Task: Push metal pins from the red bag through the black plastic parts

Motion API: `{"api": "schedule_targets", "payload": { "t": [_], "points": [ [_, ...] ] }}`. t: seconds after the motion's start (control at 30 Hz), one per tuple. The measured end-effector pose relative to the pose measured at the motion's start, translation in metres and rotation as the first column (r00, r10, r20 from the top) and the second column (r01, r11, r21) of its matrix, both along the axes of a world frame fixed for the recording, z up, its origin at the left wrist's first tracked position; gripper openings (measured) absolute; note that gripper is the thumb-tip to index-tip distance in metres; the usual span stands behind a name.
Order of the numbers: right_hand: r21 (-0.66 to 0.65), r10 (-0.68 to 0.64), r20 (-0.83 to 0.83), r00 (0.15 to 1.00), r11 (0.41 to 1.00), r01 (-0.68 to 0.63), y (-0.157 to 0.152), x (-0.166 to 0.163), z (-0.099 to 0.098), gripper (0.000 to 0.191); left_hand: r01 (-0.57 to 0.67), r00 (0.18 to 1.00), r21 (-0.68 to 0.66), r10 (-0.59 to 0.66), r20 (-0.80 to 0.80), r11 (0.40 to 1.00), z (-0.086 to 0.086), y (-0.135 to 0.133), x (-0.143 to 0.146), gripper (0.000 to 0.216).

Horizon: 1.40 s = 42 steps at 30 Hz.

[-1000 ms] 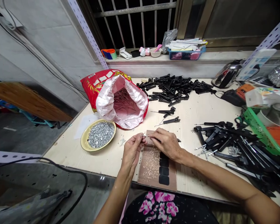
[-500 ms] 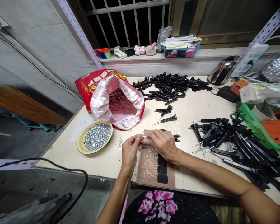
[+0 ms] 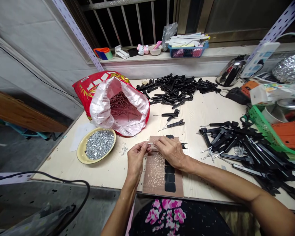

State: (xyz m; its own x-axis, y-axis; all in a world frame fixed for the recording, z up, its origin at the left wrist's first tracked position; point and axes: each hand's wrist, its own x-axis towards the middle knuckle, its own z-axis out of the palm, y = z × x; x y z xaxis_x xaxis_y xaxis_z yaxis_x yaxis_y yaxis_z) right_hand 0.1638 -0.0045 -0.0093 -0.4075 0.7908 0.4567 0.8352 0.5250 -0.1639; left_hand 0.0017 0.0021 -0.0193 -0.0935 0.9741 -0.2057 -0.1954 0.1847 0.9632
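My left hand (image 3: 135,158) and my right hand (image 3: 170,150) meet over a brown board (image 3: 159,175) at the table's near edge. Between their fingertips runs a thin metal pin (image 3: 152,144); the left hand pinches its tip. The right hand is closed on a black plastic piece (image 3: 184,145) whose forked end pokes out to the right. The board carries small pale bits and black pads. A yellow dish of small silver parts (image 3: 96,144) lies to the left. Behind it gapes a red bag full of metal pins (image 3: 119,106).
A heap of black plastic pieces (image 3: 175,89) lies at the back. Another pile with pins fitted (image 3: 245,147) spreads at the right. A green basket (image 3: 265,131), a kettle (image 3: 231,73) and clutter fill the right side. Two pieces (image 3: 173,119) lie mid-table. A black cable (image 3: 64,183) loops at lower left.
My hands stay together on the pin and black piece. The view has tilted slightly, so everything sits a little lower-left in the picture.
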Motion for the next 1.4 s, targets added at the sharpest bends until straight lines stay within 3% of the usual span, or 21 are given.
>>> {"api": "schedule_targets", "payload": {
  "t": [0.13,0.3,0.37,0.47,0.53,0.6,0.7,0.9,1.1,1.4],
  "points": [
    [-0.015,-0.018,-0.044,0.999,1.0,0.018,0.001,0.002,0.001,0.018,0.026,0.994,0.016,-0.024,-0.105,1.0,0.003,0.0,0.002,0.03],
    [-0.219,-0.021,-0.173,0.985,0.976,-0.017,0.0,0.006,0.003,0.02,0.056,0.907,0.111,-0.004,-0.422,0.992,0.008,-0.004,0.004,0.026],
    [-0.19,-0.019,-0.162,0.987,0.982,-0.012,-0.001,0.007,0.002,0.021,0.063,0.919,0.091,-0.022,-0.394,0.994,0.008,-0.004,0.005,0.026],
    [0.034,0.007,-0.033,0.999,0.999,-0.006,0.0,0.009,-0.001,0.022,0.069,0.987,-0.05,-0.075,-0.143,0.996,0.006,-0.001,0.007,0.029],
    [0.151,0.062,0.049,0.997,0.986,-0.069,0.002,0.012,-0.003,0.023,0.107,0.994,-0.162,-0.105,0.02,0.981,0.004,0.001,0.009,0.033],
    [0.18,0.108,0.1,0.989,0.976,-0.124,0.005,0.016,-0.002,0.023,0.126,0.99,-0.218,-0.11,0.086,0.968,0.003,0.003,0.009,0.035],
    [0.105,0.125,0.112,0.986,0.985,-0.137,0.008,0.018,-0.001,0.023,0.093,0.995,-0.157,-0.089,0.034,0.983,0.002,0.003,0.01,0.033],
    [-0.204,0.004,-0.076,0.997,0.979,-0.019,0.01,0.017,0.0,0.024,0.142,0.974,-0.032,-0.145,-0.174,0.989,-0.004,0.002,0.008,0.03],
    [-0.139,0.05,-0.008,0.999,0.989,-0.05,0.01,0.022,-0.002,0.027,0.178,0.967,-0.034,-0.181,-0.18,0.983,-0.006,0.005,0.009,0.029],
    [-0.186,0.071,-0.077,0.994,0.979,-0.085,0.011,0.025,-0.004,0.026,0.206,0.955,-0.038,-0.209,-0.211,0.978,-0.003,0.006,0.01,0.031]
  ]
}}
